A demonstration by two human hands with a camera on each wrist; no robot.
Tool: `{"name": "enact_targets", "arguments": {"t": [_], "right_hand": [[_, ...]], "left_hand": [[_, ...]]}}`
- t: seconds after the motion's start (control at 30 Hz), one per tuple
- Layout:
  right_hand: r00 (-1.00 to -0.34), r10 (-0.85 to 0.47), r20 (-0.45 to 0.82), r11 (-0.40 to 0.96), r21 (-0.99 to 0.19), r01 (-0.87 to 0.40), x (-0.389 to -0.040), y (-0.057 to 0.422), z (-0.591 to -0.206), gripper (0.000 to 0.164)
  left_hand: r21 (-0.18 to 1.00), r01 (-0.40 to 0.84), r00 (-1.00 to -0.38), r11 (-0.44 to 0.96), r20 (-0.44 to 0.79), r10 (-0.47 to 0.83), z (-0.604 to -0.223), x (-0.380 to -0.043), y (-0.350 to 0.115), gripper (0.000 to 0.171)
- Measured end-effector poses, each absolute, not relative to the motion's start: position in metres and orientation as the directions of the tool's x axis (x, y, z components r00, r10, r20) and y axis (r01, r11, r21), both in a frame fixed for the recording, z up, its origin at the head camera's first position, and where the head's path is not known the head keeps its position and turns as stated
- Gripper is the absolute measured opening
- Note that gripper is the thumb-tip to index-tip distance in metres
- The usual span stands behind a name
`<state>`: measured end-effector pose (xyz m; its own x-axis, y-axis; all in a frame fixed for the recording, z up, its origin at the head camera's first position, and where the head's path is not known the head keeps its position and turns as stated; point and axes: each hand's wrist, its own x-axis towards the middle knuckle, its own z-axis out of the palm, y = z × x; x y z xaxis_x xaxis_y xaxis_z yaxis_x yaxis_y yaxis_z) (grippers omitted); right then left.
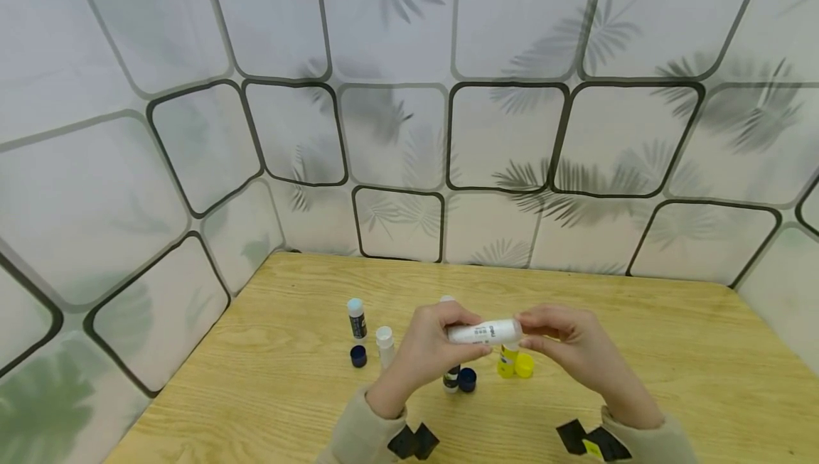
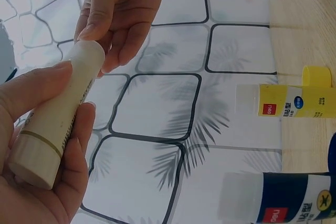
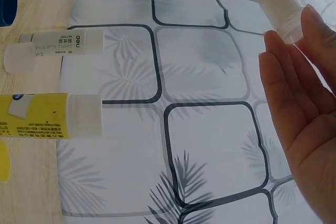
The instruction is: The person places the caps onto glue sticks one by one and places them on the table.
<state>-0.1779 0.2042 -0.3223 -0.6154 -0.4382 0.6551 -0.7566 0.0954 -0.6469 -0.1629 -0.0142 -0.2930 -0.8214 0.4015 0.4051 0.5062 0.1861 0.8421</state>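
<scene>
The left hand (image 1: 424,352) wraps its thumb and fingers round the white glue stick (image 1: 485,332), while the right hand (image 1: 579,344) pinches its right end between thumb and fingertips. The stick is held up above the table (image 1: 275,407), lying nearly level between the two hands. The step in hand looks like working the clear end piece (image 3: 290,29), though I cannot tell whether it is a cap or the neck of the tube.

To do this well, the left hand should keep the barrel firm and motionless, clear of the grooved base section (image 2: 35,158), which probably twists and could push the glue along. The right hand does best to pull straight along the barrel, with a small rocking turn if it sticks, rather than bending it sideways. A gentle squeeze is enough, since thin plastic may flex and slip.

Watch the space below: the yellow glue stick (image 1: 507,363) stands just beside its yellow cap (image 1: 524,365), and farther left the near dark glue stick (image 1: 451,379) stands by a dark blue cap (image 1: 467,379). A sudden release could swing a wrist low and knock one over
</scene>
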Motion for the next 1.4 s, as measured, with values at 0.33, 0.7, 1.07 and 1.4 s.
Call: {"name": "enact_targets", "arguments": {"t": [0.33, 0.7, 1.07, 1.4], "right_hand": [[-0.747, -0.396, 0.535, 0.221, -0.734, -0.642, -0.173, 0.203, -0.317, 0.021], [-0.813, -0.246, 0.527, 0.251, -0.776, -0.579, -0.168, 0.198, -0.314, 0.018], [-0.782, -0.278, 0.559, 0.198, -0.763, -0.615, -0.165, 0.19, -0.315, 0.021], [-0.807, -0.27, 0.524, 0.168, -0.8, -0.576, -0.168, 0.183, -0.318, 0.03]], "left_hand": [[0.859, 0.482, -0.834, 0.175, 0.388, 0.393, -0.301, -0.166, -0.011, 0.023], [0.856, 0.504, -0.772, 0.118, 0.385, 0.505, -0.332, -0.184, -0.005, 0.024], [0.882, 0.455, -0.777, 0.123, 0.326, 0.538, -0.326, -0.172, 0.006, 0.022], [0.874, 0.467, -0.808, 0.137, 0.358, 0.469, -0.307, -0.16, 0.004, 0.021]]}}
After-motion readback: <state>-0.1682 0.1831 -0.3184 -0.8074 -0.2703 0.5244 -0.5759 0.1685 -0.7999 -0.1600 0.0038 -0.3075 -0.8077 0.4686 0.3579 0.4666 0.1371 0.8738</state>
